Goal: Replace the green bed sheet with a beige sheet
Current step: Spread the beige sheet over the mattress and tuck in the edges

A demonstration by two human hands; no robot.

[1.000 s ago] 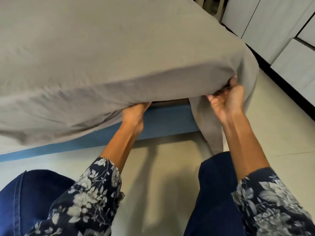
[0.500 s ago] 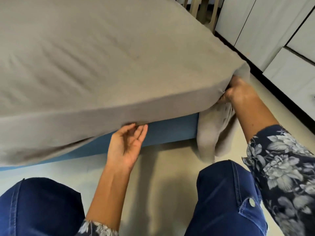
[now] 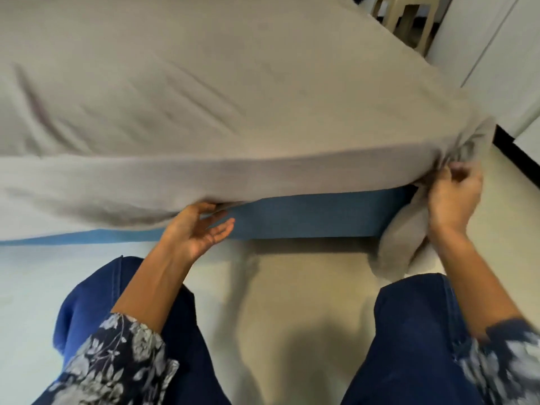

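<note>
- The right hand (image 3: 451, 200), at the frame's right edge, is blurred; its curled fingers pinch bunched cloth of the beige sheet (image 3: 204, 92) at the bed's corner.
- The left hand (image 3: 195, 229), lower centre, lies palm up and relaxed, its fingertips touching the sheet's hanging edge.
- The sheet covers the mattress across the upper frame; a loose tail hangs at the corner.
- The blue bed base (image 3: 315, 214) shows below.
- No readable writing.
</note>
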